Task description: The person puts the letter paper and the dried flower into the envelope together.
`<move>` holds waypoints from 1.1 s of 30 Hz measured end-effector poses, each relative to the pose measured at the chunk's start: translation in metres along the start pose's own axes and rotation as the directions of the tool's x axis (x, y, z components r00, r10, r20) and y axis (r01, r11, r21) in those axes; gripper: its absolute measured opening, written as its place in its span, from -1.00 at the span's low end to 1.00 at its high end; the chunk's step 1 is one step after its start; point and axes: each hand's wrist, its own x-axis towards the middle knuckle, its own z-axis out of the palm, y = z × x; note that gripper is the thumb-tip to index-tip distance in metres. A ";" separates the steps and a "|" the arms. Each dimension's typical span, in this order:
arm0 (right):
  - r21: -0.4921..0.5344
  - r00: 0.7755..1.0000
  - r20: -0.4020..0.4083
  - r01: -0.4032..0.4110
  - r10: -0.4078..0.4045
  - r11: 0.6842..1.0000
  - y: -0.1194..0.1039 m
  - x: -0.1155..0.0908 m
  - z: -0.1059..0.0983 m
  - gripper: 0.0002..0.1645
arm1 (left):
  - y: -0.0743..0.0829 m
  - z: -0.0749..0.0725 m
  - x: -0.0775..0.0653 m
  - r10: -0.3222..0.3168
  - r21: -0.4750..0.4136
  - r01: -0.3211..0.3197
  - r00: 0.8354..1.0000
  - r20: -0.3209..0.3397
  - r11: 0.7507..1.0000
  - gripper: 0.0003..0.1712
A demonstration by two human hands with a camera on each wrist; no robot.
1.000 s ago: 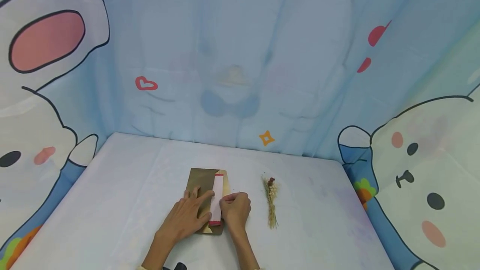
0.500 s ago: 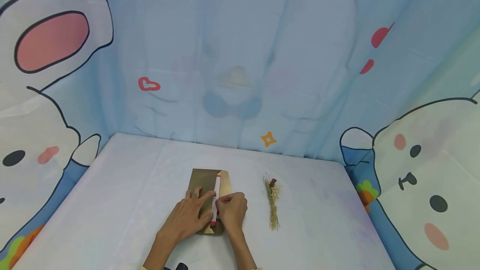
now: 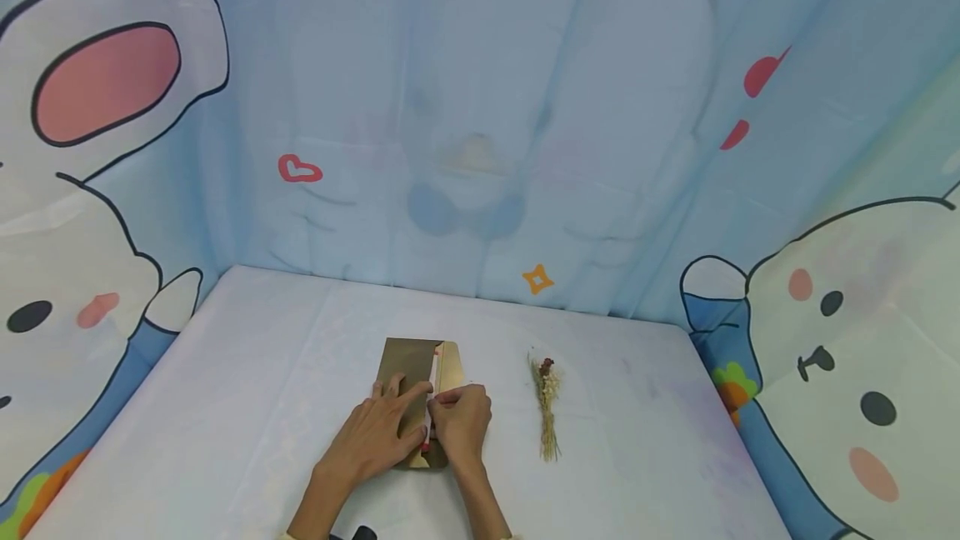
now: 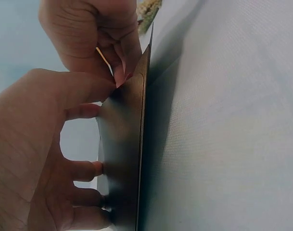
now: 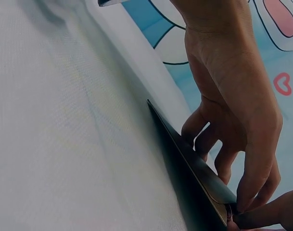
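Note:
A gold-brown envelope lies on the table, its lighter flap opened out to the right. Only a narrow strip of a whitish-pink card with red ends shows at the mouth; the remainder is hidden inside. My left hand presses on the envelope with spread fingers, thumb close to the mouth. At the card's exposed right edge, my right hand pinches it between thumb and fingers. In the left wrist view, the envelope appears nearly edge-on under the left fingers, and the right fingertips meet its mouth.
A small bundle of dried flowers lies right of the envelope on the white-covered table. Part of a black object shows at the bottom edge. A blue cartoon curtain stands behind the table.
The card has slid left into the envelope, its visible strip shrinking from wide to narrow. My right hand has moved slightly left with it, while the left hand keeps its place.

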 end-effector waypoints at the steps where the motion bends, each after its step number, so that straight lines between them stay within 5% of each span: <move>1: -0.001 1.000 -0.003 0.010 -0.010 1.000 0.003 0.000 0.002 -0.88 | 0.000 0.000 0.000 -0.001 -0.003 0.001 1.000 0.002 1.000 -0.33; 7: 0.015 1.000 0.001 0.030 -0.030 0.999 -0.001 -0.002 0.003 -0.88 | 0.001 -0.001 -0.001 -0.002 -0.010 0.003 1.000 0.012 1.000 -0.33; 17: -0.020 0.993 0.074 -0.089 0.090 0.996 -0.034 -0.006 -0.007 -0.87 | 0.002 -0.001 0.000 -0.001 0.017 0.000 1.000 0.007 1.000 -0.35; 33: -0.029 0.996 0.090 -0.028 0.031 0.999 -0.029 -0.007 -0.005 -0.89 | 0.000 0.000 -0.001 -0.006 0.016 0.006 1.000 0.010 1.000 -0.36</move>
